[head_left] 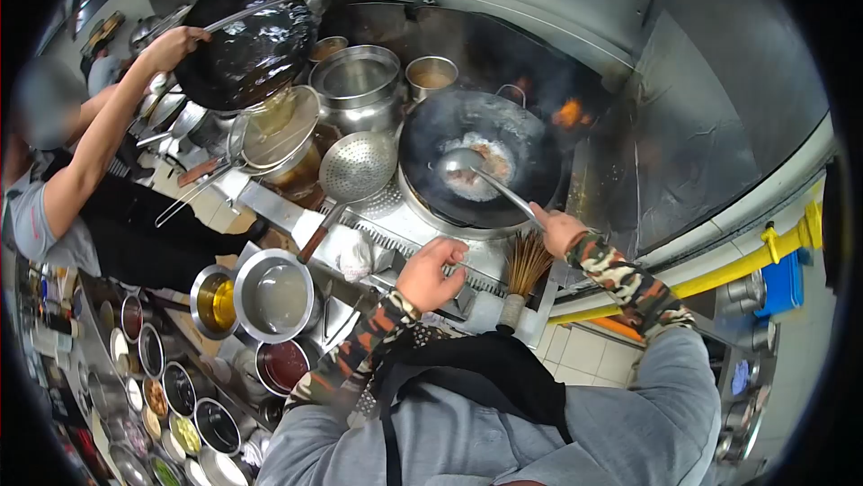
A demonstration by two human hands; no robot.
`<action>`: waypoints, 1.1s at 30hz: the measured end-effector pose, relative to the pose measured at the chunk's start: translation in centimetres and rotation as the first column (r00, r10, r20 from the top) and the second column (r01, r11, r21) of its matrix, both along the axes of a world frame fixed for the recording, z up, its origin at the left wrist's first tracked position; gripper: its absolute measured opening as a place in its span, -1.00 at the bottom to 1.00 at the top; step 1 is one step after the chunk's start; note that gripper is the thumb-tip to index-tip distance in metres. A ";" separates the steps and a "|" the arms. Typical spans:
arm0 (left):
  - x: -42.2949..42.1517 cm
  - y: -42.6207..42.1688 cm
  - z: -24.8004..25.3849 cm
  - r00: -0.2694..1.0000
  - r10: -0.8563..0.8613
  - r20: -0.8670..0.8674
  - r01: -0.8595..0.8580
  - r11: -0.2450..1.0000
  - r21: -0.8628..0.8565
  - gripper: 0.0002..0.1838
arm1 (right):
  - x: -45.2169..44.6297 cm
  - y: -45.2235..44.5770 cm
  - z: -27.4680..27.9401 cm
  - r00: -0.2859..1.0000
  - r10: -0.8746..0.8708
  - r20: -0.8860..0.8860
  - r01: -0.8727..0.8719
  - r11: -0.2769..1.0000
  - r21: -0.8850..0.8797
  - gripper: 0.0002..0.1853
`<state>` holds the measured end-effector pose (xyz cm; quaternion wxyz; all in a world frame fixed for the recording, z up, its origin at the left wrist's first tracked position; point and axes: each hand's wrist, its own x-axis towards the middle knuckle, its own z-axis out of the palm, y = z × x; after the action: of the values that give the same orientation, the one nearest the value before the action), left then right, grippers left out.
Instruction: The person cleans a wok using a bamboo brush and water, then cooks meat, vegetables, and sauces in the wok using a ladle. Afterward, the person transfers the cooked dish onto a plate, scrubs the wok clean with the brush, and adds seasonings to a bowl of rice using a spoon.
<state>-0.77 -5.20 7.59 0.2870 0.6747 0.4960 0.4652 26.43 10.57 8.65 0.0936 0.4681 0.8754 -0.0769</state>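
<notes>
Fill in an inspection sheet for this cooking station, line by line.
Surface: stove top dark and stained-looking behind the wok.
Job's things: ladle dips into pale, frothy food in the wok.
Clutter: perforated strainer, white cloth bundle and bristle brush crowd the stove's front edge.
Left hand: half open, near the front edge; no held object visible.
Right hand: closed around the ladle's handle.
Cables: nothing seen.
Surroundings: flame beyond the wok; yellow pipe at right; at left, a co-worker's hand grips a second ladle.
</notes>
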 end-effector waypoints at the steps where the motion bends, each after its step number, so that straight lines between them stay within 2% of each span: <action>1: -0.2 1.4 -1.1 0.999 0.008 -0.049 -0.004 0.996 0.092 -0.68 | 0.7 -0.5 0.8 0.995 -0.014 0.095 0.014 1.000 0.002 -0.25; 2: -0.6 2.8 -1.9 0.993 0.010 -0.120 0.004 0.993 0.115 -0.67 | 1.3 -0.9 1.8 0.992 -0.017 0.126 0.019 1.000 -0.017 -0.26; 3: -0.8 4.3 -2.4 0.994 -0.004 -0.110 0.018 0.992 0.124 -0.67 | 1.8 -0.6 2.0 0.990 -0.033 0.136 0.035 0.999 -0.008 -0.26; 5: -0.8 7.2 -3.3 0.975 0.026 -0.219 0.025 0.973 0.228 -0.69 | 2.5 0.2 1.6 0.991 -0.039 0.127 0.032 0.998 0.055 -0.28; 7: -0.6 10.1 -4.5 0.964 -0.004 -0.268 0.065 0.973 0.220 -0.71 | 0.7 1.2 -0.1 0.988 -0.104 0.115 0.095 0.992 0.083 -0.29; 9: -0.2 12.7 -6.7 0.817 0.002 -0.576 0.087 0.988 0.127 -0.70 | -1.4 2.0 -2.7 0.976 -0.211 -0.048 0.215 0.974 0.076 -0.29; 10: -0.2 13.4 -8.3 0.744 0.020 -0.668 0.087 0.988 0.127 -0.71 | -2.5 1.7 -3.8 0.965 -0.255 -0.068 0.257 0.966 0.031 -0.30; 11: -0.1 14.5 -9.5 0.744 0.013 -0.668 0.102 0.986 0.132 -0.71 | -3.7 1.3 -4.5 0.951 -0.297 -0.089 0.297 0.955 -0.014 -0.31; 12: 0.1 15.1 -10.3 0.700 -0.001 -0.714 0.083 0.993 0.080 -0.69 | -5.0 -0.2 -2.0 0.924 -0.349 -0.156 0.335 0.936 -0.110 -0.34; 13: 0.3 15.3 -11.2 0.652 -0.020 -0.758 0.060 0.998 0.025 -0.64 | -4.4 -0.6 -1.9 0.918 -0.364 -0.159 0.349 0.930 -0.116 -0.34; 15: 1.1 14.5 -10.3 0.636 -0.083 -0.767 0.080 0.996 -0.042 -0.62 | -3.6 -1.4 -1.2 0.867 -0.211 -0.451 0.203 0.977 -0.066 -0.38; 16: 1.8 14.1 -9.4 0.627 -0.131 -0.768 0.084 0.991 -0.100 -0.58 | -3.5 -2.5 -0.4 0.839 -0.299 -0.455 0.285 0.953 -0.100 -0.39; 17: 2.1 13.7 -8.1 0.621 -0.174 -0.764 0.087 0.984 -0.154 -0.55 | -3.4 -3.4 0.6 0.837 -0.304 -0.456 0.292 0.951 -0.097 -0.39; 18: 2.2 13.0 -6.4 0.652 -0.201 -0.732 0.149 0.979 -0.136 -0.56 | -3.0 -4.0 1.6 0.839 -0.328 -0.434 0.327 0.942 -0.078 -0.39; 19: 2.4 12.9 -5.6 0.630 -0.199 -0.751 0.185 0.977 -0.104 -0.57 | -2.6 -4.5 2.2 0.839 -0.356 -0.411 0.362 0.930 -0.066 -0.39; 20: 2.5 13.0 -6.0 0.637 -0.203 -0.744 0.155 0.979 -0.134 -0.59 | -2.3 -4.4 2.7 0.794 -0.411 -0.449 0.383 0.910 -0.156 -0.37; 22: 2.7 13.4 -6.8 0.660 -0.170 -0.732 0.077 0.984 -0.158 -0.63 | -2.0 -3.2 1.8 0.748 -0.439 -0.498 0.431 0.892 -0.139 -0.37; 24: 3.2 13.5 -7.0 0.647 -0.183 -0.741 0.101 0.983 -0.155 -0.62 | -2.4 -1.7 0.0 0.652 -0.477 -0.590 0.523 0.846 -0.106 -0.38; 25: 3.5 13.6 -7.1 0.638 -0.194 -0.745 0.117 0.981 -0.155 -0.62 | -2.4 -0.3 -1.8 0.659 -0.475 -0.584 0.540 0.838 -0.073 -0.40; 27: 3.5 13.5 -7.4 0.638 -0.204 -0.743 0.117 0.979 -0.169 -0.61 | -4.7 -0.7 -2.3 0.384 -0.715 -0.584 0.660 0.655 -0.368 -0.49; 28: 3.1 13.8 -7.5 0.630 -0.206 -0.749 0.104 0.978 -0.182 -0.61 | -5.5 -1.5 -2.7 0.374 -0.655 -0.656 0.594 0.713 -0.373 -0.50; 29: 2.5 14.3 -7.5 0.620 -0.207 -0.757 0.091 0.977 -0.192 -0.61 | -5.6 -1.4 -4.1 0.287 -0.744 -0.604 0.564 0.641 -0.521 -0.45; 31: 1.8 14.7 -9.1 0.636 -0.182 -0.750 0.068 0.981 -0.181 -0.53 | -5.0 -1.4 -3.6 0.255 -0.777 -0.576 0.413 0.626 -0.661 -0.45; 32: 1.9 14.8 -9.1 0.641 -0.179 -0.747 0.055 0.981 -0.187 -0.54 | -4.9 -1.1 -3.0 0.326 -0.764 -0.558 0.430 0.645 -0.632 -0.40; 33: 2.3 14.9 -8.9 0.648 -0.174 -0.742 0.042 0.980 -0.194 -0.55 | -5.3 -0.6 -2.4 0.331 -0.761 -0.558 0.428 0.648 -0.630 -0.40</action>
<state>1.55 9.67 -1.32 0.1350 0.8100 0.5645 0.0835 21.10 10.01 6.25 -0.2517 0.6476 0.5462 -0.4679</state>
